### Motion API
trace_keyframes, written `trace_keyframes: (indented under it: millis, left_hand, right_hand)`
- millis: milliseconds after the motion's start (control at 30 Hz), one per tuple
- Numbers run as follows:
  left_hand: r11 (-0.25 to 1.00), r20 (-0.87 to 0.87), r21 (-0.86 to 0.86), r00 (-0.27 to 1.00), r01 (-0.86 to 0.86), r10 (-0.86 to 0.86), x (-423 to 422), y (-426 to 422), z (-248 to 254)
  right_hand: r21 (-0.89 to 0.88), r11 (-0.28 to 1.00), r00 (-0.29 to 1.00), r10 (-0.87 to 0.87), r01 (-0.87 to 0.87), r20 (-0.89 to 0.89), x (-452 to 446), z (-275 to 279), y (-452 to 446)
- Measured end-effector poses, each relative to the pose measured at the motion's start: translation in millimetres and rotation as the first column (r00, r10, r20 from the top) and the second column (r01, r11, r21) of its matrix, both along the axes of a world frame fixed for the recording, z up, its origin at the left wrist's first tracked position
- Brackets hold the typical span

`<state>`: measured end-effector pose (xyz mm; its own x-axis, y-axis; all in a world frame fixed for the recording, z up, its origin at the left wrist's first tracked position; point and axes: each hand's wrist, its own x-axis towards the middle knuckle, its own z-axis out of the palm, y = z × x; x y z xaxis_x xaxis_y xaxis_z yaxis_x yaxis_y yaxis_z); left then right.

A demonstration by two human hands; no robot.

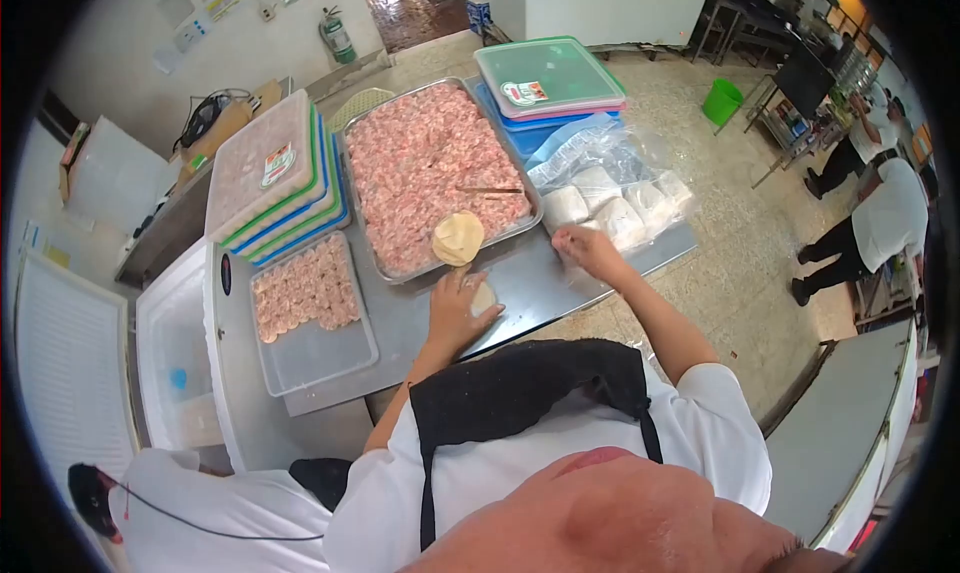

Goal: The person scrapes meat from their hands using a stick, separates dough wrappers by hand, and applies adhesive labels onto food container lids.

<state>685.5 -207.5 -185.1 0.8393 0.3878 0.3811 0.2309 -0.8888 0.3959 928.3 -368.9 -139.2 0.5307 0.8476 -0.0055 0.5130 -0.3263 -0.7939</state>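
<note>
My left hand (458, 310) rests low over the steel table, thumb and fingers apart around a pale round dough wrapper (484, 299). Just beyond its fingertips, several yellowish round wrappers (458, 238) lie at the near edge of a large metal tray (393, 276) heaped with ground meat (430, 163). A flat wooden stick (490, 190) lies on the meat. My right hand (592, 254) is at the near-left corner of a clear plastic bag (640, 163) holding several white blocks (618, 221). Its fingers are pinched together; whatever is between them is too small to make out.
To the left, a shallow tray (320, 365) holds rows of small meat pieces. Stacked lidded containers (262, 173) stand behind it, and more (550, 73) stand at the far right. A person (220, 498) is close on my left; people (885, 218) stand at far right.
</note>
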Motion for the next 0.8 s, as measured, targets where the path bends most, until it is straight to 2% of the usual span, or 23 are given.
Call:
trace_keyframes:
  millis: [100, 167, 233, 333, 433, 533, 633, 733, 800]
  left_hand:
    - [0.996, -0.053, -0.082, 0.998, -0.033, 0.028, -2, -4, 9]
    - [0.994, -0.058, -0.076, 0.996, -0.074, 0.07, -3, -6, 5]
    - [0.992, -0.045, -0.052, 0.993, -0.111, 0.109, -4, -12, 3]
    - [0.987, -0.029, 0.015, 0.987, -0.16, 0.16, -14, -24, 4]
    - [0.978, -0.053, 0.046, 0.978, -0.201, 0.204, -24, -30, 2]
    - [0.973, -0.03, 0.03, 0.973, -0.229, 0.23, -24, -29, -1]
    - [0.961, 0.039, 0.05, 0.962, -0.273, 0.271, -16, -22, -9]
    - [0.947, 0.03, 0.056, 0.949, -0.315, 0.314, -7, -15, -4]
    - [0.949, -0.006, 0.078, 0.952, -0.305, 0.306, -7, -9, 3]
  right_hand:
    - [0.07, 0.976, 0.979, -0.205, 0.204, 0.005, 44, 25, 10]
    - [0.415, 0.859, 0.941, -0.337, 0.301, 0.014, 76, 30, 24]
    - [0.551, 0.765, 0.877, -0.466, 0.333, 0.117, 110, 39, 40]
    - [0.526, 0.8, 0.84, -0.475, 0.289, 0.261, 173, 2, 50]
    - [0.236, 0.943, 0.836, -0.32, 0.235, 0.446, 219, -45, 31]
    - [-0.098, 0.946, 0.849, -0.228, 0.309, 0.477, 223, -37, 9]
    - [-0.128, 0.964, 0.777, -0.106, 0.233, 0.621, 219, -26, 10]
    - [-0.199, 0.977, 0.81, 0.057, 0.074, 0.584, 232, -10, 25]
    - [-0.15, 0.985, 0.8, 0.018, 0.09, 0.6, 243, 3, 36]
